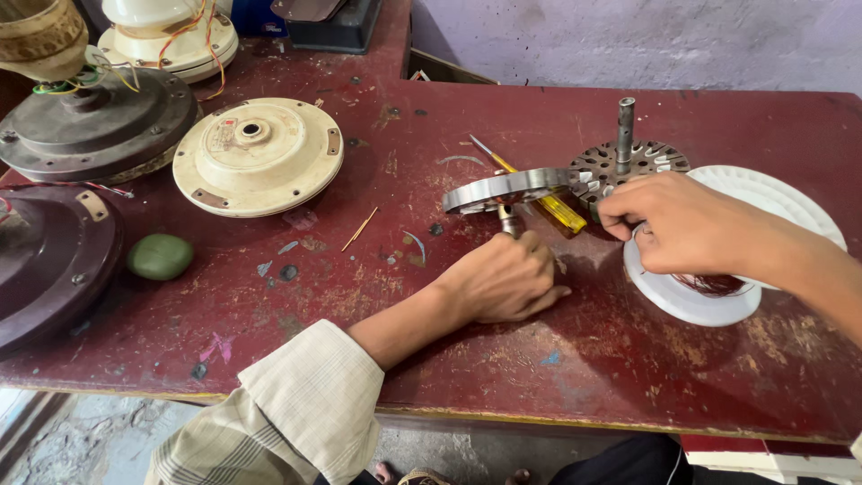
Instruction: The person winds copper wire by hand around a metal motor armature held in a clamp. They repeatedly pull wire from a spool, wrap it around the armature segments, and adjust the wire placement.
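Left hand (503,278) fisted on the worktop (467,359) near stator (628,171); right hand (682,224) pinching its edge: steady the stator, feed wire slowly.

A small fan-repair workshop: a worn, paint-chipped red bench (557,359), a slotted metal fan core (628,166) on its shaft just beyond the grip, a screwdriver (539,196) beside it, opened fan housings (259,154) well off to the left.
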